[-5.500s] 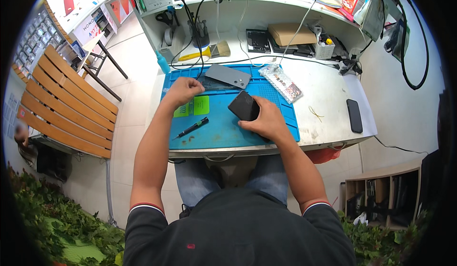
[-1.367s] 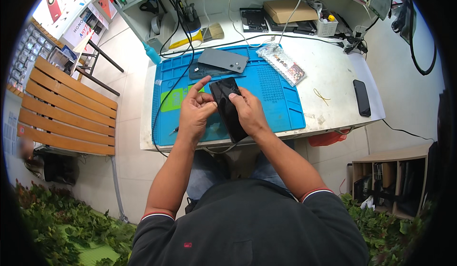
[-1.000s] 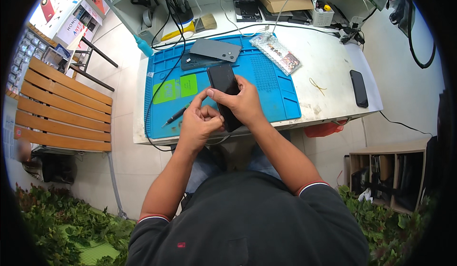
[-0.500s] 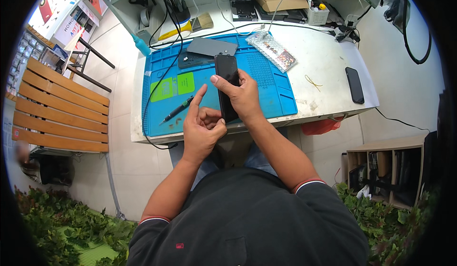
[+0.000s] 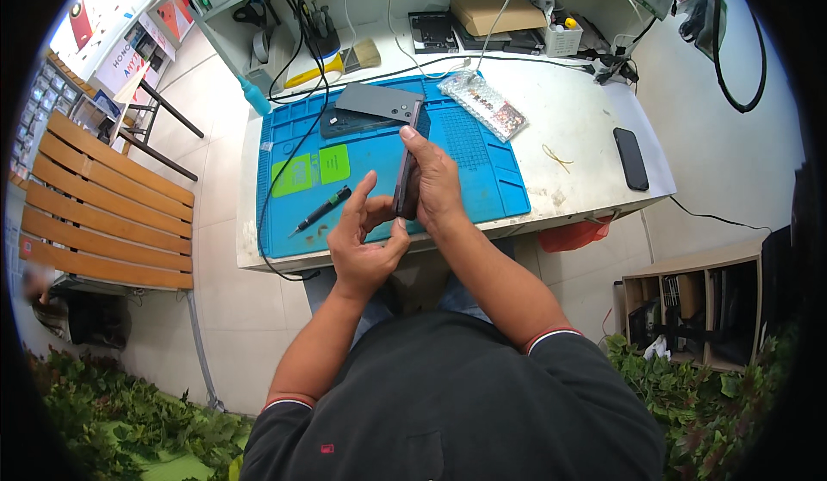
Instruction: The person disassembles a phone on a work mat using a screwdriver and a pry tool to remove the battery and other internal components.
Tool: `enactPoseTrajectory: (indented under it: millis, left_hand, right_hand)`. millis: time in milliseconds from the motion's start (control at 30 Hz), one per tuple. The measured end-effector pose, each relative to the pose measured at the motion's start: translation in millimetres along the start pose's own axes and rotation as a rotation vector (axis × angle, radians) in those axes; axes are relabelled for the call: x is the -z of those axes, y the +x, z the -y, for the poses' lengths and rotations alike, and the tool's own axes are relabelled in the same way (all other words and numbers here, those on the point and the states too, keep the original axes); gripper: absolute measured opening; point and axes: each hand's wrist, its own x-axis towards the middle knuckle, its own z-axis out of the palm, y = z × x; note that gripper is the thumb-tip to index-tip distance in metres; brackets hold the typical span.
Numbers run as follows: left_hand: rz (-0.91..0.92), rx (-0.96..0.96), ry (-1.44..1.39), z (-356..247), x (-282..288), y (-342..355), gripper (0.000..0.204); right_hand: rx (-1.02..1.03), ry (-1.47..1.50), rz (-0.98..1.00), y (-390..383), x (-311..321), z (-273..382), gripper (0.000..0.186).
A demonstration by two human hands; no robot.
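My right hand (image 5: 438,184) grips a dark smartphone (image 5: 403,184) above the front part of a blue repair mat (image 5: 495,190). The phone is tipped on its long edge, so its narrow side shows. My left hand (image 5: 366,244) is at the phone's lower end, index finger and thumb apart; whether a fingertip touches the phone, I cannot tell. Left of it on the mat lies a dark precision screwdriver (image 5: 322,210). Farther back, a grey phone back panel (image 5: 375,100) with camera holes rests across a dark flat phone part (image 5: 340,125).
Green cards (image 5: 294,176) lie on the mat, crossed by a black cable (image 5: 294,147). A bubble-wrap packet (image 5: 487,109) overlaps its back right edge. On the white desk are a yellow band (image 5: 557,159), another black phone (image 5: 631,160) and a yellow-handled brush (image 5: 314,74). A slatted wooden bench (image 5: 112,205) stands left.
My right hand has turned the phone from showing its dark flat face to nearly edge-on. My left hand stays near its lower end, with the index finger a little lower.
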Motion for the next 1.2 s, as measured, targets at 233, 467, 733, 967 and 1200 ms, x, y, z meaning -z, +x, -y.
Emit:
enactPoseTrajectory:
  millis: [233, 467, 733, 967, 1200]
  left_hand:
    - [-0.035, -0.202, 0.193, 3, -2, 3, 0.077]
    - [-0.025, -0.178, 0.317, -19, 28, 31, 0.068]
    - [0.296, 0.174, 0.290, -64, 68, 132, 0.067]
    - [0.473, 0.289, 0.032, -60, 59, 182, 0.058]
    - [0.498, 0.388, -0.088, -49, 66, 178, 0.058]
  right_hand:
    - [-0.108, 0.132, -0.068, -3, 0, -1, 0.056]
    - [-0.330, 0.271, 0.116, -16, 1, -2, 0.071]
    - [0.005, -0.771, 0.352, -40, 13, 25, 0.071]
    - [1.108, -1.166, 0.360, -3, -24, 63, 0.082]
    - [1.038, -1.116, 0.401, 4, -16, 67, 0.078]
